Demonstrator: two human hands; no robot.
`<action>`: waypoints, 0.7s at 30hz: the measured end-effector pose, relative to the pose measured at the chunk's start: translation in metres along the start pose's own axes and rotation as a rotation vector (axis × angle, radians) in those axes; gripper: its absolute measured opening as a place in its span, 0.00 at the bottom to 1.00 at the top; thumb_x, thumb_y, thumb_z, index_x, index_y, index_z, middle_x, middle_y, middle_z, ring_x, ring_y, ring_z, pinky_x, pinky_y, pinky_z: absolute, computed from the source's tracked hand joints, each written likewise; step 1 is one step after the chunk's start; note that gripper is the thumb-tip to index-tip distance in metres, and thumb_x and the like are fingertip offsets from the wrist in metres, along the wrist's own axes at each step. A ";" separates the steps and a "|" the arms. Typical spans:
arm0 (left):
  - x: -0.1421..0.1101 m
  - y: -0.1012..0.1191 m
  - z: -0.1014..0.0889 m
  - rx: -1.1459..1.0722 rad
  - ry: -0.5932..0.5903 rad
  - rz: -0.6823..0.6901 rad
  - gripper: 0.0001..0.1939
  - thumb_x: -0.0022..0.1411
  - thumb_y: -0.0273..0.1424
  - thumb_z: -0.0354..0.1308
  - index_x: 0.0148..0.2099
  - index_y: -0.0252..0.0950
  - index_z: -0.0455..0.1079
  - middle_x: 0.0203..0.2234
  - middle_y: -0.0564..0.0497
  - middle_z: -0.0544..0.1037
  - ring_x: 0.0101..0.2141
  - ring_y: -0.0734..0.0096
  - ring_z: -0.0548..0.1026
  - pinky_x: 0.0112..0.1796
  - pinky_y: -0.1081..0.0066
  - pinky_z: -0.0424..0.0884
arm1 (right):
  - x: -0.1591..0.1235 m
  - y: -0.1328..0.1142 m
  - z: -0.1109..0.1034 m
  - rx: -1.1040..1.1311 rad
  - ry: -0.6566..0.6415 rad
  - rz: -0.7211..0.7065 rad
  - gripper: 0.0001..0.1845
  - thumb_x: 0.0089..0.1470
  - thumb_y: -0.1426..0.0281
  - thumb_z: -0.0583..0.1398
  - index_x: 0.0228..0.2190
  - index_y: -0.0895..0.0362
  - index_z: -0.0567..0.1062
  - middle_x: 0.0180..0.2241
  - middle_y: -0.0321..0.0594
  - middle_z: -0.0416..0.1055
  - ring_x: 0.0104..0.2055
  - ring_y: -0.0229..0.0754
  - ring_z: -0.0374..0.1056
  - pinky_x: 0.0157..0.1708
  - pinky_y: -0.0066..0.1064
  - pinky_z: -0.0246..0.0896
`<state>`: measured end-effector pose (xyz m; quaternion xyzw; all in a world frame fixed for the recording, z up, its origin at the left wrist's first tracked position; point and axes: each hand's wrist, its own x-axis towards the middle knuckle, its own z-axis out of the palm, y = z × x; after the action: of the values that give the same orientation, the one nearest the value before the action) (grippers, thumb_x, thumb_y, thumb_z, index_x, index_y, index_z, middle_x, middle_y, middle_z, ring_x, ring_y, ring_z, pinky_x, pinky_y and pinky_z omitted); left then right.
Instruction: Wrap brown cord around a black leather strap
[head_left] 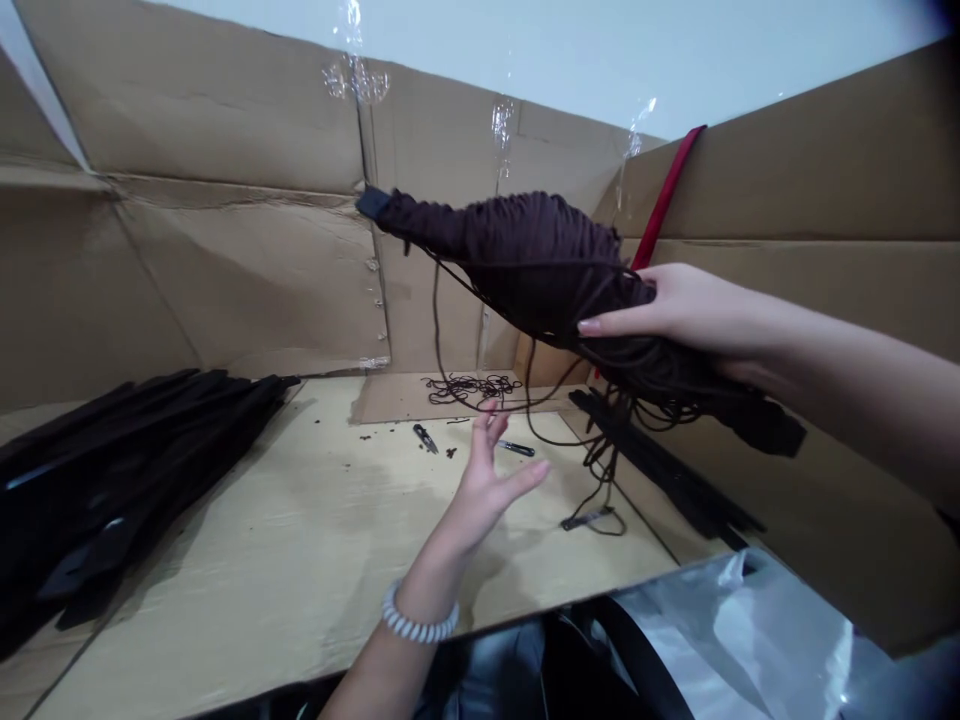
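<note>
Head view: we hold a cord-wound dark bundle (517, 240) above a pale work surface (300, 530) boxed in by cardboard walls (247, 270).
Our right hand (694, 315) pinches the bundle between thumb and fingers; our left hand (484, 490) is lower, fingers spread, though we cannot tell whether they touch the hanging cord (437, 320). On the surface we see snips (424, 438) and dark crumbs, with tangled cord (472, 388) behind, and a heap of black strips (142, 470) at the left. A red strap (667, 195) hangs over the right-hand cardboard; above it all, a pale wall (525, 45).
</note>
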<state>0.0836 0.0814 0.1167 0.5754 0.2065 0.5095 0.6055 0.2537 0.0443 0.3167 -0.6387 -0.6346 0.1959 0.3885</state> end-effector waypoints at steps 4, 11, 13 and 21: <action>0.006 -0.008 0.007 -0.050 -0.243 -0.113 0.56 0.50 0.40 0.72 0.71 0.40 0.41 0.68 0.35 0.53 0.69 0.53 0.48 0.64 0.55 0.49 | 0.008 -0.028 0.009 0.125 -0.026 -0.062 0.36 0.42 0.60 0.73 0.46 0.72 0.73 0.39 0.50 0.72 0.34 0.40 0.73 0.46 0.39 0.73; -0.025 -0.026 -0.013 -0.266 -0.453 -0.249 0.19 0.63 0.42 0.61 0.47 0.31 0.69 0.18 0.55 0.69 0.18 0.79 0.66 0.25 0.76 0.61 | 0.013 -0.055 0.001 0.214 -0.048 -0.063 0.44 0.44 0.60 0.71 0.52 0.79 0.66 0.32 0.43 0.71 0.38 0.46 0.73 0.47 0.49 0.66; -0.041 -0.030 -0.027 -0.257 -0.444 -0.267 0.20 0.64 0.45 0.59 0.44 0.30 0.69 0.14 0.59 0.62 0.13 0.84 0.54 0.20 0.77 0.50 | 0.011 -0.051 -0.003 0.256 -0.066 -0.063 0.44 0.44 0.60 0.70 0.53 0.79 0.65 0.31 0.42 0.71 0.35 0.43 0.73 0.46 0.49 0.66; -0.059 -0.023 -0.105 -0.082 -0.033 -0.266 0.23 0.61 0.45 0.64 0.40 0.27 0.72 0.17 0.58 0.58 0.18 0.84 0.53 0.21 0.79 0.42 | -0.018 -0.005 -0.003 0.452 -0.097 -0.140 0.42 0.36 0.56 0.73 0.48 0.70 0.73 0.39 0.50 0.73 0.33 0.43 0.73 0.34 0.36 0.74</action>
<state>-0.0186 0.0857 0.0492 0.5260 0.2500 0.4232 0.6940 0.2501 0.0259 0.3180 -0.4800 -0.6351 0.3359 0.5033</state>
